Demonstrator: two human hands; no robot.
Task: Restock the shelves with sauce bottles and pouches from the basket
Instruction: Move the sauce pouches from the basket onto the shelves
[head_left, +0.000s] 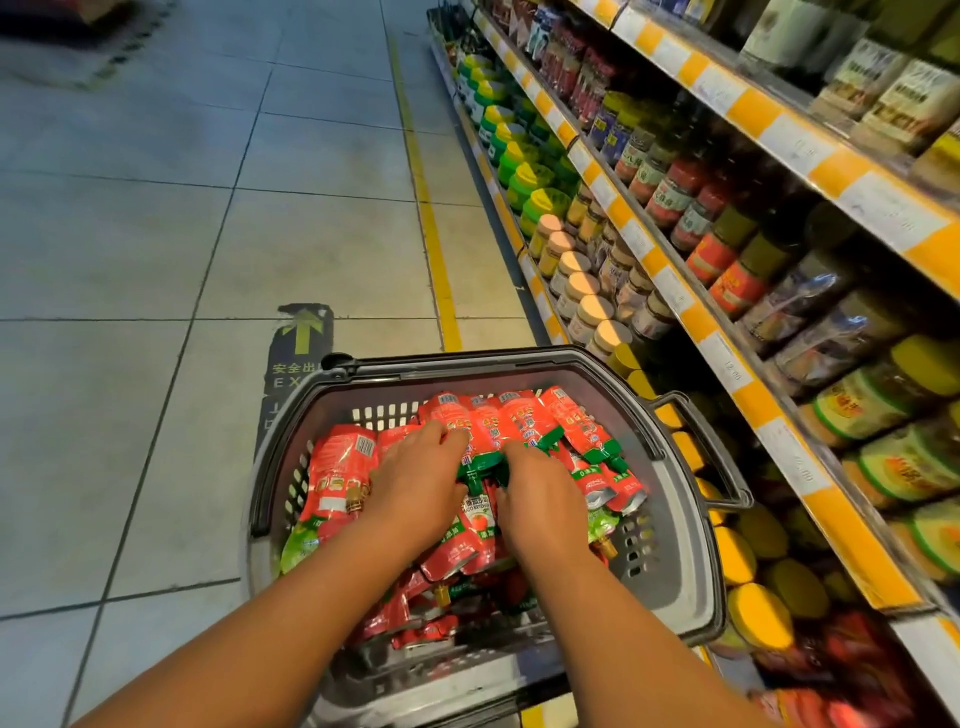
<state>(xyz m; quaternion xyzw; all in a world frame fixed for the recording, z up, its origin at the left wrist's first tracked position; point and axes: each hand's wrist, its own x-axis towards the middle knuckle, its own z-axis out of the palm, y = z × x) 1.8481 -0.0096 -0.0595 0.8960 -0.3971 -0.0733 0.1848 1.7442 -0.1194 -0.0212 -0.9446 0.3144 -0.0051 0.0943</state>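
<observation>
Gathering ketchup pouches (498, 431) in the grey basket (670, 545): left hand (415, 478) and right hand (540, 499) curl round the green-capped bunch. Slippery, overlapping pouches; judged risk is some sliding out when lifted toward the shelves (727, 332).

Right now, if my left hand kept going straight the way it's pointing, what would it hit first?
Your left hand points away from you, so it would probably meet the row of red pouches it's already touching, then the basket far wall.

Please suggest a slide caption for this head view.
Both hands, left hand and right hand, gather red ketchup pouches in grey plastic basket beside stocked shelves.
</observation>
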